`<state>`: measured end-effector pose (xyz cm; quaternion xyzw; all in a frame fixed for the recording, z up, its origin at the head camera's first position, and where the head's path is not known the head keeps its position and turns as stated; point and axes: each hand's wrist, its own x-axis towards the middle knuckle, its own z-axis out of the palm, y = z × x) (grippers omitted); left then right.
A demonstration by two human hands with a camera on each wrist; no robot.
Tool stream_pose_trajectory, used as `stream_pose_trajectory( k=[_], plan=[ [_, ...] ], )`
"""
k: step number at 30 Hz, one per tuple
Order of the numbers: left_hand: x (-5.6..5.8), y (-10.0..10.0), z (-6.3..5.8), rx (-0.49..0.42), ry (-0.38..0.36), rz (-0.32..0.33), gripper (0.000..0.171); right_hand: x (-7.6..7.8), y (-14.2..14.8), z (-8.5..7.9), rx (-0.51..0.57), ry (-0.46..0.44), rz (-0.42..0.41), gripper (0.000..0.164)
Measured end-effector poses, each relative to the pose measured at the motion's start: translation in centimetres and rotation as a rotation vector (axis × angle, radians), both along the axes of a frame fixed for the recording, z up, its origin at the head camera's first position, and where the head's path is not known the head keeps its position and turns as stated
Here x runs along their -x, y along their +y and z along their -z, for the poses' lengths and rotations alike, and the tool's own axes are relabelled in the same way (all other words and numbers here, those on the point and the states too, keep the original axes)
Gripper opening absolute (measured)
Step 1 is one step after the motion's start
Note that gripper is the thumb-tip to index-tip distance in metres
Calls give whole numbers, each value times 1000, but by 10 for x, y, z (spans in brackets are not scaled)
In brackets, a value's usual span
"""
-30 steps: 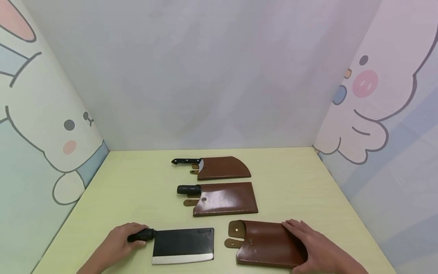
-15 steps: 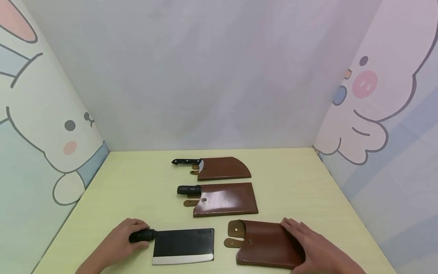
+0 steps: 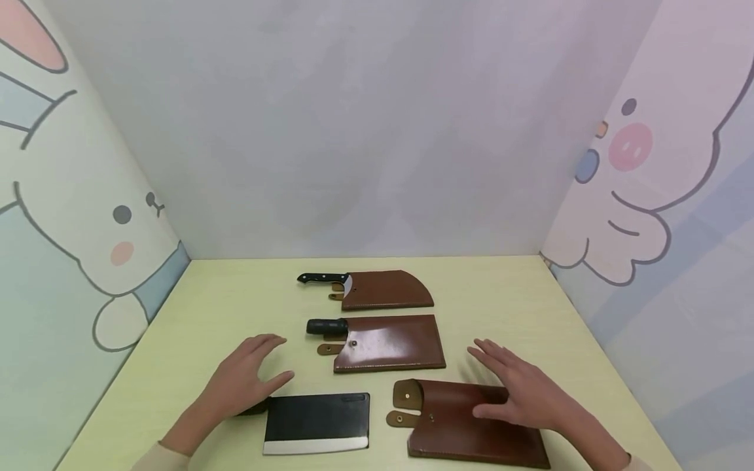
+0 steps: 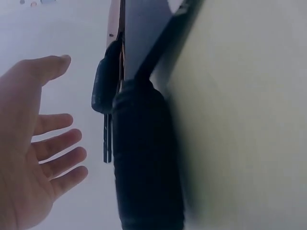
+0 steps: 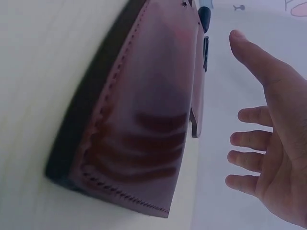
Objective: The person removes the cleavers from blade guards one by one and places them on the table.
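One left wall, printed with a white cartoon rabbit, beside a pale yellow table. Next along, a left hand raised over the black handle of a cleaver; fingers slightly bent, thumb held well away from them, with a visible gap to the handle in the left wrist view. Cleaver flat on the table at the front, left of the middle: handle to the left and partly hidden by the hand, dark rectangular blade to the right, bright edge towards the person.

Farther back, around the middle, two brown leather covers, one behind the other. At the rear, a riveted knife in a curved sheath, handle to the left. Just in front of it, a smooth black grip sticking out to the left from a rectangular sheath, with a short strap below the grip.

To the right of the cleaver and apart from it, a larger brown sheath flat on the table, its flap and snap strap both lying out to the left. Over its right part, a right hand, fingers and thumb spread, clear of the leather in the right wrist view. Farthest right, another wall with a pink-cheeked cartoon animal.
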<state>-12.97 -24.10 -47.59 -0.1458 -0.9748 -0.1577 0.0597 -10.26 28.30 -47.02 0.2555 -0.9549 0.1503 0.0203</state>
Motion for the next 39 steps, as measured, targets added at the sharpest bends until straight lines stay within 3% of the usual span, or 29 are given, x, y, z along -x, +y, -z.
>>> stream_pose_trajectory(
  k=[6,16,25,32,39],
  plan=[
    [20,21,-4,9,36,57,73,21,-15,-5,22,60,6,94],
    [52,40,-7,-50,26,178,74,54,-48,-13,-3,44,13,102],
    [72,52,-4,-36,-76,200,83,82,-72,-8,-10,-18,-44,110],
    [83,57,1,-39,-169,195,78,104,-83,7,-40,-100,-129,114],
    [90,57,9,2,-170,221,72,115,-86,19,-57,-222,-177,116]
  ],
)
